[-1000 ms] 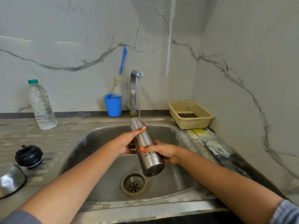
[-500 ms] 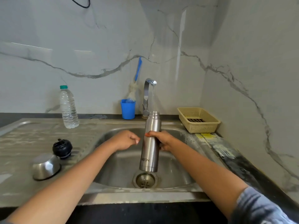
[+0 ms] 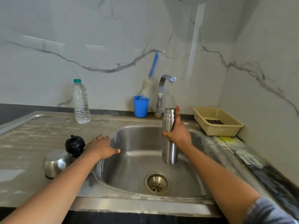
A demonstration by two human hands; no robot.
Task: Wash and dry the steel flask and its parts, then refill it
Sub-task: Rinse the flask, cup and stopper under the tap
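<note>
Flask [image 3: 169,151] under the tap [image 3: 161,94]: wet, stiff steel, likely slippery and heavier filling. My right hand [image 3: 179,135] clasps its middle; left hand [image 3: 101,147] lies loose, left of tap.

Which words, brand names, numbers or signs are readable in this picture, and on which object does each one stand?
No text in this picture can be read.
steel flask: any print on it is too blurred to read.
plastic water bottle: no label shows.
black cap: no writing can be made out.
yellow patch on the counter: no legible writing.
</note>
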